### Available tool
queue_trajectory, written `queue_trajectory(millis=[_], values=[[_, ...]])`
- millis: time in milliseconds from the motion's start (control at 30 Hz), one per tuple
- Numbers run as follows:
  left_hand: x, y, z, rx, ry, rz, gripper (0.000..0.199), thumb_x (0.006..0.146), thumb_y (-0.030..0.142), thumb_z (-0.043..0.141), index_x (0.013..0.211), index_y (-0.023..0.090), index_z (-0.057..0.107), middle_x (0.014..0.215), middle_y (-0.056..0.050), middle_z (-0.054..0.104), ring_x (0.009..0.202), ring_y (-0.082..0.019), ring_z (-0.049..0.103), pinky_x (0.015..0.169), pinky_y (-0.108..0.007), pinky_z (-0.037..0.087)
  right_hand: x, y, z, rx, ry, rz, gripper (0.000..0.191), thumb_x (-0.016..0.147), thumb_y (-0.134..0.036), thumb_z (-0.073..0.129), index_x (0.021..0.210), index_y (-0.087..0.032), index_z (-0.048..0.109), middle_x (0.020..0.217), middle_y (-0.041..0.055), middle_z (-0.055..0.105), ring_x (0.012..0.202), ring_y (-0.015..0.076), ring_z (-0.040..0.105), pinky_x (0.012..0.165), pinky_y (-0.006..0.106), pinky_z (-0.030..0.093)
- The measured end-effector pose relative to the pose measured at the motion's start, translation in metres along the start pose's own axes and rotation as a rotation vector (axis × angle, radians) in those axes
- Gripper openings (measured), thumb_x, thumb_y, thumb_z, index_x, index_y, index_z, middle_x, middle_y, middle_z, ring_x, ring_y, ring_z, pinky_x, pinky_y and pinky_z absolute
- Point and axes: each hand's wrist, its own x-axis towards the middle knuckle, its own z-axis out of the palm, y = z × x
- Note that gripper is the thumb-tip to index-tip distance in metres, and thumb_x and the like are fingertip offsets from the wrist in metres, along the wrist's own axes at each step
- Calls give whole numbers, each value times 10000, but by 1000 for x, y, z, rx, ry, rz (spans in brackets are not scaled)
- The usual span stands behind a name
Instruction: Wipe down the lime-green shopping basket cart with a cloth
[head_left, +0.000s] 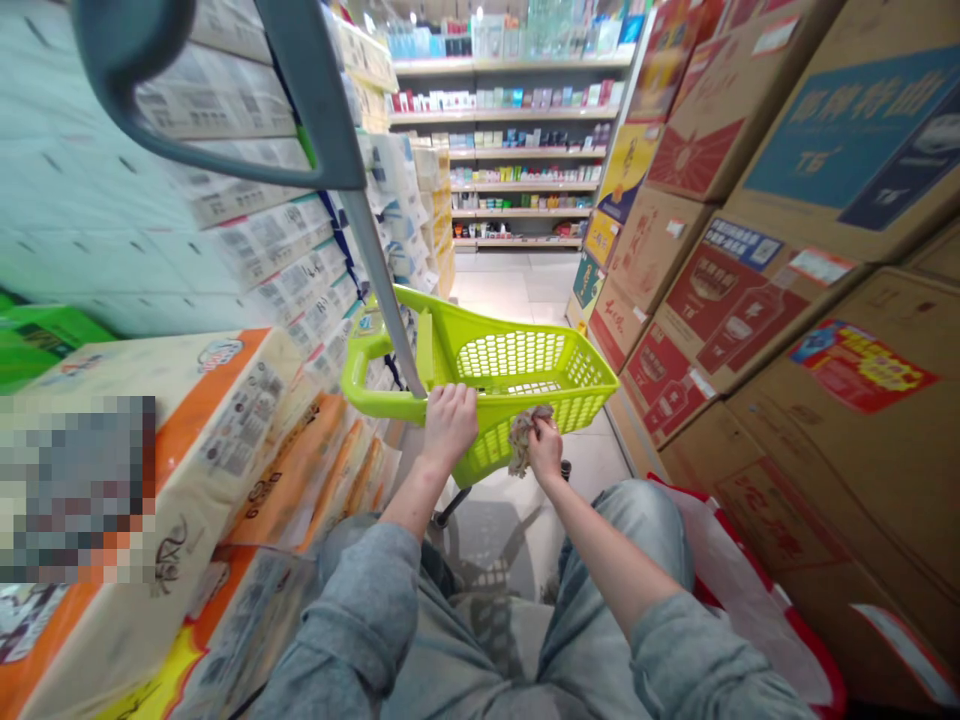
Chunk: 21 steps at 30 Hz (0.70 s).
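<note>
A lime-green shopping basket cart (517, 402) stands in front of my knees, with a grey pole (379, 270) rising on its left to a dark grey handle (330, 120) overhead. My left hand (450, 422) is closed over the near rim of the basket, close to the foot of the pole. In my right hand (546, 450) is a crumpled, patterned cloth (521, 442), pinched between the fingers and held against the basket's near outer side. The basket's slotted walls show, and nothing distinct can be made out inside it.
Stacked cardboard cartons (757, 300) line the right side. Packs of tissue paper (225, 450) are piled on the left. Shelves of small boxes (517, 140) stand across the far end of the tiled aisle (517, 280). A red-and-white bag (750, 600) lies by my right leg.
</note>
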Motion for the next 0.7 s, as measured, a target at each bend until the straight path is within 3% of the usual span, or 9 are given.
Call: queue_trajectory(millis=[267, 433, 700], values=[[-1, -1, 1, -22, 16, -1, 148, 824, 129, 417, 817, 145, 563, 803, -101, 554, 828, -248, 482, 790, -386, 323, -1, -9, -4, -169, -127, -46, 281, 778, -202, 434, 878, -164, 694, 944, 103, 614, 857, 195, 558, 792, 274, 421], [-1, -1, 1, -51, 20, -10, 157, 815, 117, 418, 838, 140, 572, 812, -109, 558, 840, -250, 486, 793, -388, 323, -2, -14, -14, -174, -112, -137, 285, 798, -234, 433, 915, -176, 687, 935, 88, 608, 871, 193, 552, 781, 276, 419], [-1, 2, 0, -72, -1, -23, 136, 818, 119, 428, 829, 138, 563, 809, -101, 556, 828, -241, 492, 782, -383, 341, -8, -23, 6, -242, -136, -181, 287, 828, -230, 404, 858, -167, 683, 914, 92, 561, 752, 167, 514, 711, 270, 407]])
